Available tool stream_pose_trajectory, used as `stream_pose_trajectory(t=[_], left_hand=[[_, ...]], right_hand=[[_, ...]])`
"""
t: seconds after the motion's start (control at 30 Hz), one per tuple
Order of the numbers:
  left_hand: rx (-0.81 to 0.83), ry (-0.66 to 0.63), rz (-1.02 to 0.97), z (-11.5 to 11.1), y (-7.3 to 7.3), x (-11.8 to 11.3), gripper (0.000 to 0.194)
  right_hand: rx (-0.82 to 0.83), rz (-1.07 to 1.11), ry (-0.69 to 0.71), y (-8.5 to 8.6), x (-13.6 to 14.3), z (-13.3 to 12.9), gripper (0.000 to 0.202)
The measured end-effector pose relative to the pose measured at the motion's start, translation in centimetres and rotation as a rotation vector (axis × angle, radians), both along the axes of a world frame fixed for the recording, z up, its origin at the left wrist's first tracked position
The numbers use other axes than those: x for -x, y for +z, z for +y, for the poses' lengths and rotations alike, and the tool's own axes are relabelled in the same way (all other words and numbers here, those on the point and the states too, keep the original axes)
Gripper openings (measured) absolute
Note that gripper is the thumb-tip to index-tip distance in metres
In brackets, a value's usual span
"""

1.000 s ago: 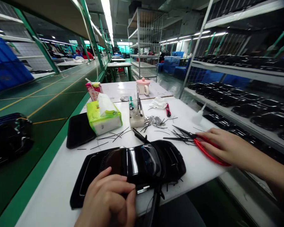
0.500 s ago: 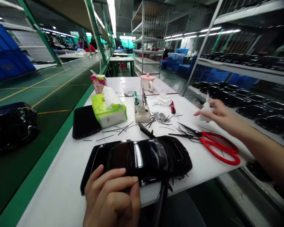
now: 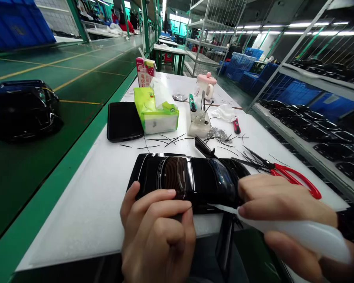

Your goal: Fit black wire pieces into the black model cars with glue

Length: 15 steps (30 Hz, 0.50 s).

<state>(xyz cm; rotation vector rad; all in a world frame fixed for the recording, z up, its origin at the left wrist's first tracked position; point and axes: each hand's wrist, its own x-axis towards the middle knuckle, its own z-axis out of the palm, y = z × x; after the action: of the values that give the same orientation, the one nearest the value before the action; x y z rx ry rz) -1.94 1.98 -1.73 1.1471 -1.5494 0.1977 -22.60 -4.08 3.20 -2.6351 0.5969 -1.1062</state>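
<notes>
A glossy black model car body (image 3: 203, 175) lies sideways on the white worktop, both of its doors swung outward. My left hand (image 3: 161, 232) holds its near side at the left, fingers bent along the edge. In my right hand (image 3: 286, 212) is a white translucent squeeze bottle (image 3: 306, 234), tilted, its thin nozzle pointing left at the car's near side by the open near door (image 3: 225, 239). Whether the nozzle tip touches the body I cannot tell. My right fingers cover the car's right end in part.
Red-handled scissors (image 3: 295, 177) lie right of the car. Behind it are thin black strips, a tissue pack (image 3: 157, 114), a black panel (image 3: 124, 122), a clear block (image 3: 199, 124) and a pink-lidded cup (image 3: 206, 84). Racks of black parts (image 3: 336, 151) stand at the right.
My right hand has brought the white bottle from the table's right side to the car, tipping it over. My left hand stays on the car. The camera view has shifted.
</notes>
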Motion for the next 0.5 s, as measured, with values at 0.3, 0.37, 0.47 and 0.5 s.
stream_pose_trajectory(t=[0.3,0.37,0.47,0.5], left_hand=[[-0.075,0.05,0.051,0.1,0.2,0.2,0.041],[-0.077,0.055,0.062,0.2,0.1,0.2,0.04],[-0.079,0.031,0.035,0.3,0.1,0.2,0.039],[-0.09,0.029,0.036,0.4,0.1,0.2,0.039]], right_hand=[[-0.031,0.002,0.112,-0.4,-1.6,-0.4,0.022],[-0.041,0.064,0.09,-0.3,-1.4,-0.2,0.022],[-0.043,0.104,0.062,-0.1,-1.2,-0.1,0.023],[-0.043,0.11,0.052,-0.1,-1.1,-0.1,0.023]])
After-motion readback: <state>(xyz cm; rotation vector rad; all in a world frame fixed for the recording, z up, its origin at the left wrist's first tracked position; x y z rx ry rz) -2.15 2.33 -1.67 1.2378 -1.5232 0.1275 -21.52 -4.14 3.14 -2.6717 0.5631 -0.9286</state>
